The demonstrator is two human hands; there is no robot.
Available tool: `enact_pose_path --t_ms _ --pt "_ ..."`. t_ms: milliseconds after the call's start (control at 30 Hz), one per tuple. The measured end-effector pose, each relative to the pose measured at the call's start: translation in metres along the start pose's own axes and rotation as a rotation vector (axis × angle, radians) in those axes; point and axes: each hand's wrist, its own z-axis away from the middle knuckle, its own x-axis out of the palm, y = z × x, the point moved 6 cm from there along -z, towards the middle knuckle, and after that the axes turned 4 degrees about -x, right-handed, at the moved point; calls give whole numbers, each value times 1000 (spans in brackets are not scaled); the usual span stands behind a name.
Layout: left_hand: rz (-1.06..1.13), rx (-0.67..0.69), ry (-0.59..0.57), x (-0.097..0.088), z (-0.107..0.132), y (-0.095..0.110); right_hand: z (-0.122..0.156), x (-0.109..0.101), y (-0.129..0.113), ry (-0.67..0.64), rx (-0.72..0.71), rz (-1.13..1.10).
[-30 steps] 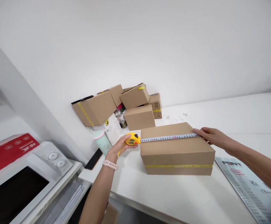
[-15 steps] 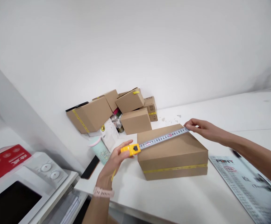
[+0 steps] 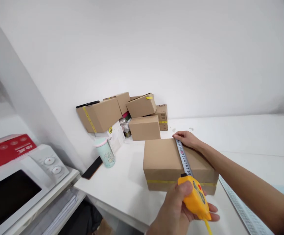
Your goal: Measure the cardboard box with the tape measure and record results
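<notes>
My left hand [image 3: 173, 209] is closed around the yellow case of a tape measure [image 3: 195, 199], at the near side of a closed cardboard box [image 3: 158, 155]. The silvery blade [image 3: 183, 159] is pulled out and runs across the top of the box, from its near edge to its far edge. At the far edge, my right hand [image 3: 187, 138] pinches the blade's end between thumb and fingers. The right forearm passes over the box's right part. A yellow tape strip [image 3: 160, 181] runs along the front of the box.
Several cardboard boxes [image 3: 145, 128] are stacked against the wall at the back. A mint tumbler [image 3: 105, 155] and a flat dark object [image 3: 92, 167] stand left on the white table [image 3: 132, 176]. A microwave [image 3: 12, 192] is further left; a printed sheet [image 3: 247, 205] lies right.
The tape measure has turned from lying lengthwise over the box to crossing it front to back. My left hand moved right and nearer; my right hand moved left along the far edge.
</notes>
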Motion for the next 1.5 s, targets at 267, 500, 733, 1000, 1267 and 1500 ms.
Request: enact_pose_path --t_ms 267,500,733,1000,1267,1500 --pt "-20 -2 71 10 -18 -6 -6 -1 12 15 53 128" --pt "3 -9 31 -2 -4 -5 -5 -1 15 -14 70 176" --pt "-7 2 66 7 3 -12 -7 1 23 -31 100 199" --pt "-33 23 91 10 5 -9 -4 2 16 -41 124 244" --pt "-196 324 176 -36 49 11 3 -9 16 69 204 222" --pt "-436 652 610 -111 86 57 21 -35 20 246 237 93"
